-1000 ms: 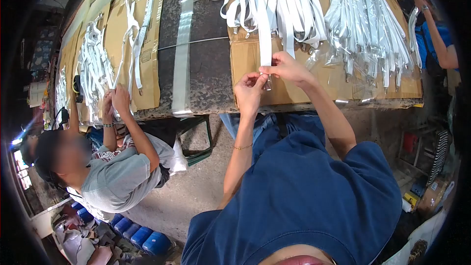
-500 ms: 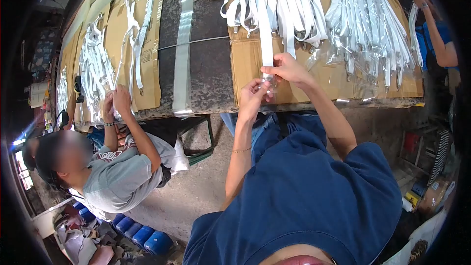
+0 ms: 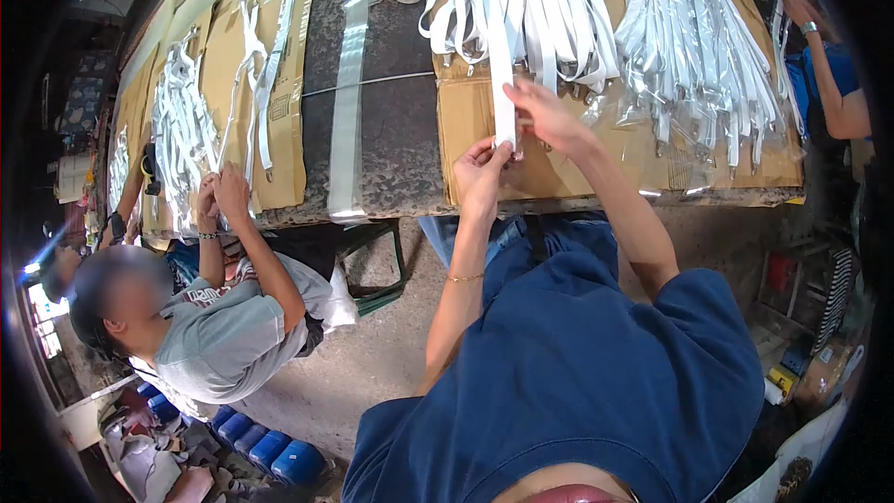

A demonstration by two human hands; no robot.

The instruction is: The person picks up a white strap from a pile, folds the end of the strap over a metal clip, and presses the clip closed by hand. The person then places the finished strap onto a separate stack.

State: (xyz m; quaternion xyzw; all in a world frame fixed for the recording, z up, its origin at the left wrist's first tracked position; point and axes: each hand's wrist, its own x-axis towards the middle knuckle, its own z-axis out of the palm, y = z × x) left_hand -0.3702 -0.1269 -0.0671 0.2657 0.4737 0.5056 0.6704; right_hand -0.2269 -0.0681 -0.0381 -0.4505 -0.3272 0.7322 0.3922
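My left hand (image 3: 480,175) pinches the lower end of a white lanyard (image 3: 503,98) between thumb and fingers, close to the front edge of the table. What looks like clear plastic and a metal fitting shows at that end. Just right of the strap is my right hand (image 3: 551,119), its fingers stretched out and a little blurred, the fingertips beside the band. The held strap runs up into a heap of white lanyards (image 3: 559,9), whose metal clips hang at the lower edge. To the right lies a second heap of lanyards in clear plastic sleeves (image 3: 694,47).
Flattened cardboard (image 3: 466,121) covers parts of the dark table (image 3: 400,130). A clear plastic strip (image 3: 349,121) lies across it. At left, a co-worker in a grey shirt (image 3: 228,345) handles more white lanyards (image 3: 182,102). Another person's arm (image 3: 829,74) reaches in at far right.
My right hand has let go of the lanyard's lower end and moved up slightly, fingers opening. My left hand now pinches that end alone, and the plastic around it is less visible.
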